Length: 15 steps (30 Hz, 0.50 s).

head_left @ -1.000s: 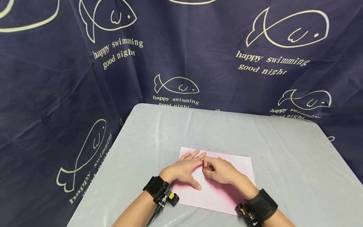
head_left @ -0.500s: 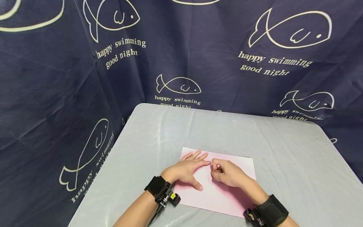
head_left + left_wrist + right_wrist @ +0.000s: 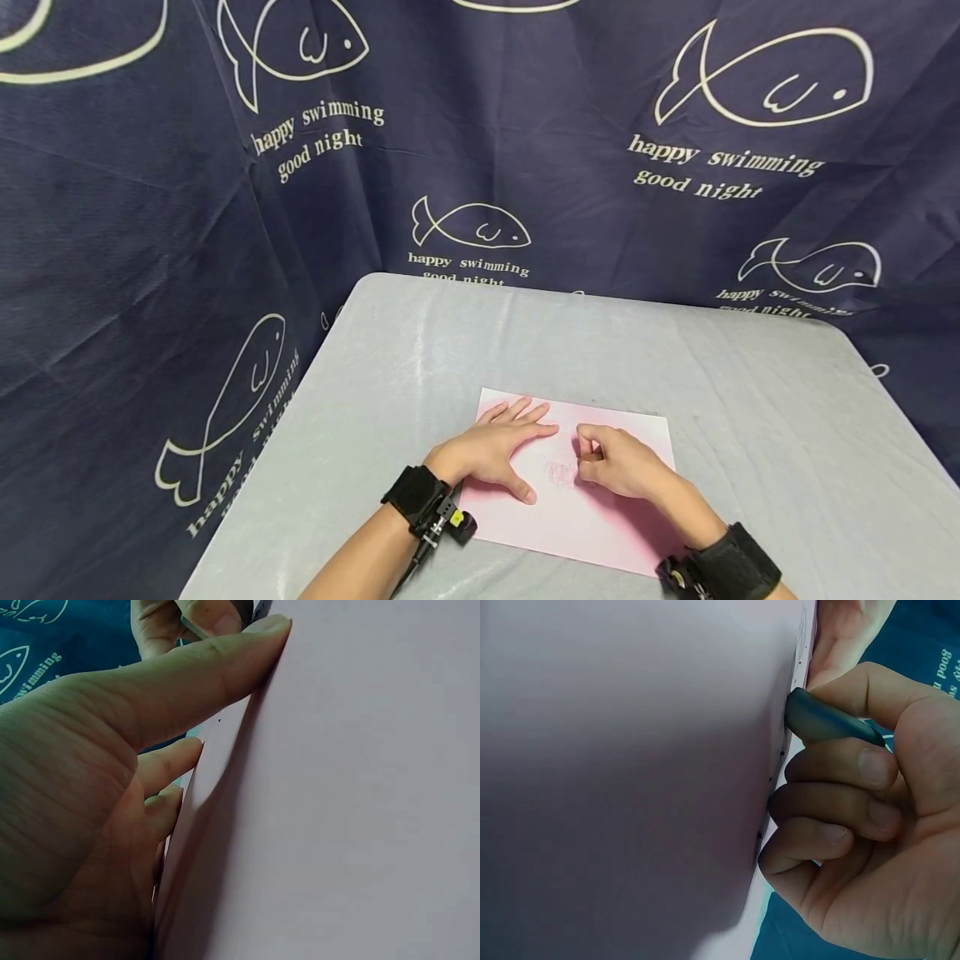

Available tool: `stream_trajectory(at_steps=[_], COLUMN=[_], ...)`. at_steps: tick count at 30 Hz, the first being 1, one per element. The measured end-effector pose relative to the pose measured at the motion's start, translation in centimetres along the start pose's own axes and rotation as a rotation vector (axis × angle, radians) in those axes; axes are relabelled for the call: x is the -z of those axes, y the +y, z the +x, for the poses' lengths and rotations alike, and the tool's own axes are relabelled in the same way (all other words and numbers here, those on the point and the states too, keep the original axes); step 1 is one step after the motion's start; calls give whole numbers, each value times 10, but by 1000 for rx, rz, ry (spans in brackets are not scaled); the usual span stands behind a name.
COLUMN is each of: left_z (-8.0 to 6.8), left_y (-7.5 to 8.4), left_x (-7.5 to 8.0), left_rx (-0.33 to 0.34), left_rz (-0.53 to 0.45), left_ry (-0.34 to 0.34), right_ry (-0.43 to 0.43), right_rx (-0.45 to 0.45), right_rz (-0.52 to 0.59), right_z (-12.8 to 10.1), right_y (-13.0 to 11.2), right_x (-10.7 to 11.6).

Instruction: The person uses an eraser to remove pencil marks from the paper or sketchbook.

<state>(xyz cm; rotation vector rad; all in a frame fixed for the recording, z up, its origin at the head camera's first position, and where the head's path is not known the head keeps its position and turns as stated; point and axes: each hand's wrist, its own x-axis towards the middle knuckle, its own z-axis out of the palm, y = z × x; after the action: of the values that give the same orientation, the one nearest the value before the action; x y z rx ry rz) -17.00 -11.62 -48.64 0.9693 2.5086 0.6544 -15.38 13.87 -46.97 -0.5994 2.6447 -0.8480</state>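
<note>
As the head view has it, one sheet of pale pink paper (image 3: 555,529), lying flat on the near part of the grey-clothed table (image 3: 420,367). My left hand (image 3: 491,450): laid on the left side of the sheet, fingers spread, thumb well apart on the near side. My right hand (image 3: 618,462): at the right side of the sheet, fingers curled, thumb and forefinger drawn into a pinch. One patch of pink scribble (image 3: 560,473), on the paper between my hands, just left of the right one. Black wristbands (image 3: 415,500), one on each wrist. One navy curtain (image 3: 570,242), far and left, printed with fish outlines and "happy swimming good night".

Left wrist view: my left thumb, extended, tip against the paper; the other fingers, partly hidden behind it. Past them, part of my right hand.

Right wrist view: one small piece (image 3: 829,720), dark here, kind unclear, pinched between my right thumb and curled fingers, one end at the paper. Several dark specks (image 3: 771,779), on the sheet beside my fingers.
</note>
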Motion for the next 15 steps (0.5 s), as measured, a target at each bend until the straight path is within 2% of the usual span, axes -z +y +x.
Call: stream_trajectory(at_steps=[8, 15], left_z=[-2, -1], left_y=[3, 3], left_x=[1, 2], left_rx=[0, 1], left_rz=[0, -4], left_ry=[-2, -4], right_ry=[5, 17], right_rx=[-45, -30], right_rz=[-31, -59], right_z=[-4, -7], right_y=[-1, -1], right_x=[2, 2])
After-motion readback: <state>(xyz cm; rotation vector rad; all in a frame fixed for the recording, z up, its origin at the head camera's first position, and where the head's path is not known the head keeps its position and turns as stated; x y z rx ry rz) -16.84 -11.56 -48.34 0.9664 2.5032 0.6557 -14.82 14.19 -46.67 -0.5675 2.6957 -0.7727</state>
